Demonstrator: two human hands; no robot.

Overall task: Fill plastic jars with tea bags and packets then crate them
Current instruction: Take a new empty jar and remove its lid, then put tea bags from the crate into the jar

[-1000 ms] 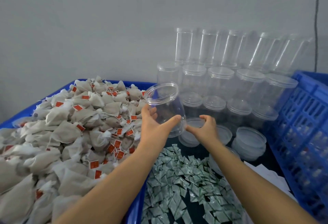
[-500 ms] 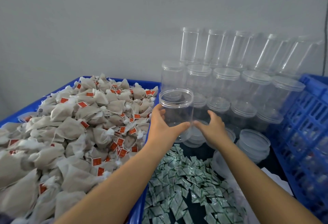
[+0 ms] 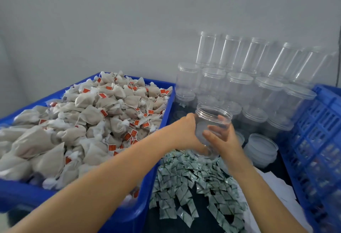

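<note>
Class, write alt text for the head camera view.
Two bare hands, left hand and right hand, hold an open clear jar above green packets, beside a blue bin of tea bags.

Single head-worn wide-angle view; faces forward and down from above the blue tub of tea bags (image 3: 79, 127); close range, forearms entering from the bottom edge; stacked clear jars (image 3: 239, 85) right of the tub, grey wall behind it.
</note>
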